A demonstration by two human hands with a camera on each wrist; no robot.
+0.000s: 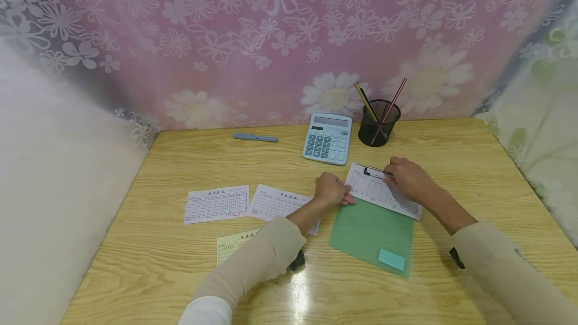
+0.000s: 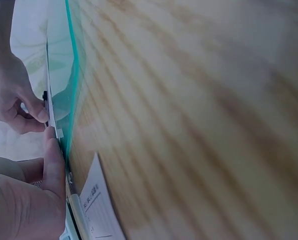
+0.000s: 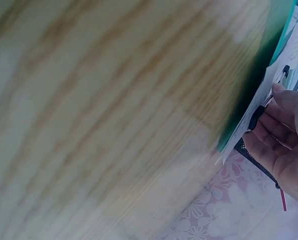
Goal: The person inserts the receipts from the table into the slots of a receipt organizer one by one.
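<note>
A translucent green clipboard (image 1: 368, 232) with a pale blue sticky label (image 1: 391, 259) lies at the right of the table. Across its top is a white printed form (image 1: 361, 182), beside a metal clip (image 1: 377, 170) with black ends. My right hand (image 1: 408, 179) grips the clip, thumb and fingers on it; the right wrist view shows this right hand (image 3: 289, 130) close to a black clip end (image 3: 256, 118). At the form's left edge, my left hand (image 1: 331, 189) pinches the paper against the board. In the left wrist view, a finger of the left hand (image 2: 34, 200) touches the board's edge.
Two more white forms (image 1: 217, 204) (image 1: 275, 202) and a yellow form (image 1: 230, 249) lie to the left, partly under my left arm. Behind are a blue pen (image 1: 255, 138), a blue calculator (image 1: 327, 139) and a black mesh cup (image 1: 379, 124) with pencils. A flowered curtain (image 1: 271, 39) closes the back.
</note>
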